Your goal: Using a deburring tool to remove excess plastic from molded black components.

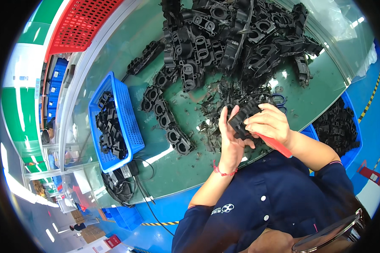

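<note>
A black moulded plastic part (pixel 243 118) sits between my two hands above the green table. My left hand (pixel 230 143) supports it from the left, its fingers around the part's side. In my right hand (pixel 272 122) is a tool with a red handle (pixel 275 144); its working end is hidden by the fingers and the part. The right fingers also rest against the black part. Below and beyond the hands lies a heap of black plastic scraps (pixel 213 105). A row of joined black parts (pixel 166 116) curves across the table left of them.
Black moulded parts are piled high at the table's far side (pixel 215 38). A blue basket (pixel 136 135) with small black parts stands at the left, beside a black device with cables (pixel 118 183). A blue bin (pixel 354 152) of black pieces stands at the right, and a red crate (pixel 82 25) far left.
</note>
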A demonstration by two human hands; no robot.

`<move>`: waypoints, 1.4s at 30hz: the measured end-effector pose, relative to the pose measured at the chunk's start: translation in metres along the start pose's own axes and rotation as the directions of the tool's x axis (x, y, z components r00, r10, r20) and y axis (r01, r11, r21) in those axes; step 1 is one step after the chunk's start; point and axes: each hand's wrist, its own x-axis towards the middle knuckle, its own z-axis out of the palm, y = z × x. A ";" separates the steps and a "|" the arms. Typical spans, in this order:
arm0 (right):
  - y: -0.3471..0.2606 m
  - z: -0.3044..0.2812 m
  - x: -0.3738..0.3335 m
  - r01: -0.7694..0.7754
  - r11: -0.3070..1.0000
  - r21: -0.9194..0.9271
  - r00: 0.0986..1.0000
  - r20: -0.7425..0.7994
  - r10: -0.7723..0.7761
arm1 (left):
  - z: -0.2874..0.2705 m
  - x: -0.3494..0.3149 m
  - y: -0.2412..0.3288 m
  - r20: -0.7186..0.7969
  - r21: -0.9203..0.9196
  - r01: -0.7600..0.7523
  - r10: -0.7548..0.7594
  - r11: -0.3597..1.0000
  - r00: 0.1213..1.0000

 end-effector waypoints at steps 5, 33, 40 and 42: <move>-0.006 0.003 0.005 0.019 0.991 0.134 0.998 -0.064 -0.011 | -0.008 0.002 -0.010 0.036 0.019 0.022 -0.023 1.000 0.999; 0.015 -0.031 0.004 -0.591 0.507 0.627 0.804 0.405 0.436 | -0.019 0.001 0.001 -0.153 0.001 0.030 -0.030 1.000 0.988; 0.012 -0.037 0.008 -0.572 0.651 0.499 0.815 0.438 0.380 | -0.021 0.000 0.003 -0.118 -0.042 0.045 -0.050 0.998 0.992; 0.011 -0.037 0.007 -0.575 0.682 0.452 0.804 0.465 0.370 | -0.024 -0.001 0.003 -0.088 -0.070 0.071 -0.077 0.995 0.993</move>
